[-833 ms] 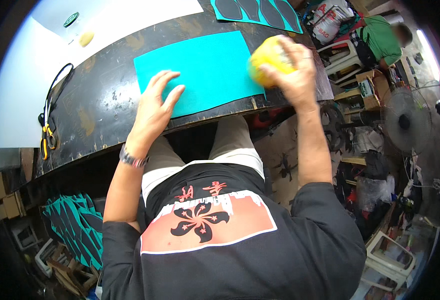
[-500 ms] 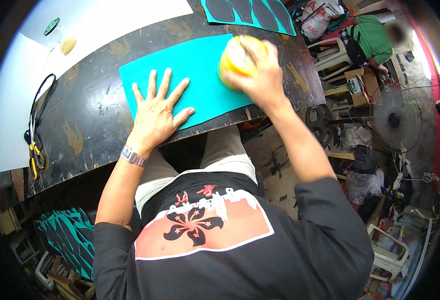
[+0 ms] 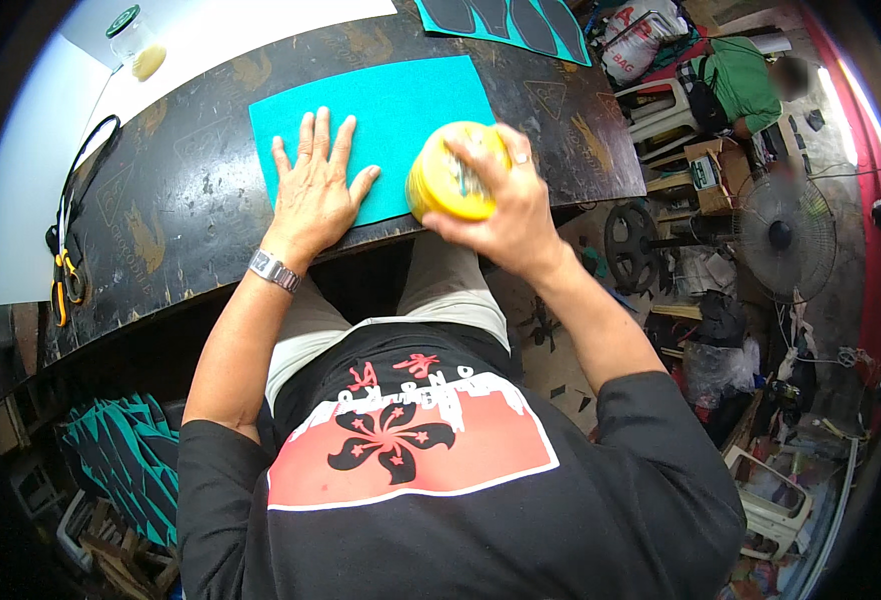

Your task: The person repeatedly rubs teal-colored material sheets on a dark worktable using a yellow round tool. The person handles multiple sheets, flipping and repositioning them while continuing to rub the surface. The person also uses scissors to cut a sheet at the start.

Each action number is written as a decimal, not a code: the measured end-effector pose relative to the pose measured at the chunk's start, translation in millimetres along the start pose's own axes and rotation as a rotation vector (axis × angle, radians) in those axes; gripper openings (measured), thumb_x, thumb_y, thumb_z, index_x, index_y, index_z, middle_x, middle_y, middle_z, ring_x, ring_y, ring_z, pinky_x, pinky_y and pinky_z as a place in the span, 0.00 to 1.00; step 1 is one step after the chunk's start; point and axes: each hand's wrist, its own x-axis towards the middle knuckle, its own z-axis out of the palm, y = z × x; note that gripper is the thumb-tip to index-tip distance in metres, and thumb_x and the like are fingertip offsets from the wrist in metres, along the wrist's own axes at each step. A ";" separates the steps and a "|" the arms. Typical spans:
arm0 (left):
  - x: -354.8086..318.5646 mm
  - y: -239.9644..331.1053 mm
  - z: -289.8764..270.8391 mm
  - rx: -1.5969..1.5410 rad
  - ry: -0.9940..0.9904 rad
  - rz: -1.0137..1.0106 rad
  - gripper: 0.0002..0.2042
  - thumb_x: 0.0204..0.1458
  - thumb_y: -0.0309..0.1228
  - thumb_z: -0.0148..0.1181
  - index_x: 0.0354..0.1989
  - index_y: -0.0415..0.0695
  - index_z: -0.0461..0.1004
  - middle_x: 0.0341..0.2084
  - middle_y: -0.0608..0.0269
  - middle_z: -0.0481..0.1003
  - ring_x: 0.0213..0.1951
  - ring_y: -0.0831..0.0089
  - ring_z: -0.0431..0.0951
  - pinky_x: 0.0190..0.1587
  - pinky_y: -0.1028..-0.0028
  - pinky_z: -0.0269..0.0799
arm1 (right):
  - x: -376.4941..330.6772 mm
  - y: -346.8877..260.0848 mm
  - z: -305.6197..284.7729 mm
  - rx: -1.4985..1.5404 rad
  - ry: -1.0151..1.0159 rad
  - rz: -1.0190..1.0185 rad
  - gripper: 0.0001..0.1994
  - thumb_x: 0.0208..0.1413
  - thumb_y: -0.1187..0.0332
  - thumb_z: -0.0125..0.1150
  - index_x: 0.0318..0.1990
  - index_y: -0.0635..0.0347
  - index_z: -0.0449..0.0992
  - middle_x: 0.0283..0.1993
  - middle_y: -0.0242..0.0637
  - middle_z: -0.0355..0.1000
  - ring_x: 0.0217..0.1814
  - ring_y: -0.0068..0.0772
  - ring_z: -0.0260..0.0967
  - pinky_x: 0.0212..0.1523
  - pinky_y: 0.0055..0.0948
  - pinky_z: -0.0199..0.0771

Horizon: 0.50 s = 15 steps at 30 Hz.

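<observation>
A teal sheet (image 3: 381, 130) of thin flat material lies on the dark, scuffed table (image 3: 171, 220) straight ahead of me, at twelve o'clock from my chest. Its long axis runs from about nine o'clock to three o'clock, tilted slightly so the right end sits farther away; its near long edge lies close to the table's near edge. My left hand (image 3: 313, 195) rests on the sheet's lower left part, palm down, fingers spread and pointing toward twelve o'clock, pressing and gripping nothing. My right hand (image 3: 506, 205) is at three o'clock from the left one, just off the sheet's near right corner, clenched around a round yellow tub (image 3: 453, 182) whose flat face tips toward me and to the left. The left hand is the one touching the sheet; I cannot tell whether the tub touches it or hovers just above. Farther out, at eleven o'clock, a small jar with a green lid (image 3: 137, 40) stands on a white board (image 3: 31, 170). Scissors with yellow handles (image 3: 65, 270) lie at nine o'clock. More teal cutouts (image 3: 506, 20) lie at one o'clock.
</observation>
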 end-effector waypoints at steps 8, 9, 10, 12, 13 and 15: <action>1.8 -8.0 -16.5 0.047 -0.087 0.062 0.33 0.65 0.52 0.50 0.75 0.53 0.55 0.75 0.48 0.51 0.76 0.54 0.48 0.72 0.40 0.39 | 133.9 50.2 68.6 -0.124 0.109 0.081 0.38 0.37 0.47 0.79 0.59 0.48 0.77 0.55 0.51 0.71 0.58 0.54 0.70 0.56 0.46 0.76; 3.3 -16.6 -25.0 0.041 -0.133 0.104 0.33 0.65 0.53 0.50 0.75 0.54 0.55 0.75 0.51 0.51 0.76 0.56 0.49 0.72 0.41 0.41 | 152.9 56.9 74.9 -0.146 0.094 0.129 0.36 0.36 0.47 0.79 0.58 0.45 0.79 0.54 0.50 0.69 0.51 0.54 0.74 0.53 0.47 0.78; 4.6 -26.6 -32.6 0.031 -0.190 0.143 0.32 0.65 0.53 0.49 0.75 0.55 0.56 0.75 0.54 0.52 0.76 0.58 0.50 0.72 0.42 0.42 | 172.0 63.4 77.6 -0.043 0.076 0.099 0.34 0.38 0.49 0.77 0.56 0.51 0.77 0.49 0.50 0.71 0.50 0.53 0.74 0.54 0.47 0.76; 3.1 -48.0 -43.0 0.043 -0.146 0.107 0.31 0.65 0.54 0.47 0.75 0.58 0.56 0.75 0.62 0.54 0.75 0.64 0.53 0.71 0.45 0.45 | 181.6 62.2 76.8 0.064 -0.052 0.141 0.37 0.40 0.47 0.75 0.57 0.59 0.74 0.52 0.53 0.73 0.55 0.55 0.72 0.59 0.46 0.72; 1.8 -58.0 -44.3 0.195 -0.185 -0.015 0.31 0.66 0.54 0.47 0.75 0.58 0.56 0.75 0.64 0.54 0.75 0.64 0.53 0.72 0.45 0.44 | 174.8 56.3 70.1 0.020 -0.026 0.136 0.38 0.39 0.46 0.76 0.58 0.56 0.75 0.54 0.52 0.73 0.58 0.55 0.71 0.59 0.46 0.73; -3.0 -66.7 -34.6 0.125 -0.079 -0.039 0.32 0.65 0.54 0.47 0.75 0.57 0.56 0.75 0.62 0.54 0.76 0.65 0.50 0.74 0.44 0.40 | 137.4 29.3 64.8 -0.071 -0.023 0.156 0.40 0.37 0.43 0.78 0.60 0.50 0.76 0.58 0.51 0.72 0.62 0.54 0.68 0.60 0.45 0.74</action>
